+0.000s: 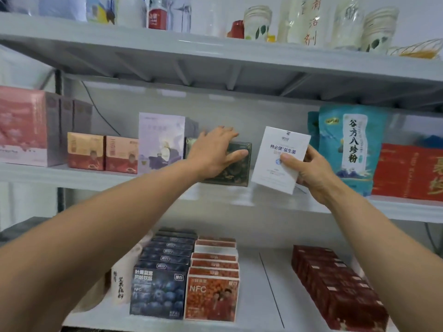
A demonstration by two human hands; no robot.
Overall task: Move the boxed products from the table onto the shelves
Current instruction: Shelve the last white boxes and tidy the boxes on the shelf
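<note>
Head: grey shelf (96, 179), pale wall (275, 116); left hand (213, 149) flat on dark box (236, 171); right hand (309, 173) pinches white box (275, 149).

white box (279, 161): matt card | dark box (236, 168): glossy | shelf (215, 53): painted metal

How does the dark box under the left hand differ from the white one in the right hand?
The dark box is dark green and patterned; the white box is plain with blue lettering. The dark box sits upright on the middle shelf under the left hand; the white box is held tilted in the right hand. Both are small cartons.
</note>
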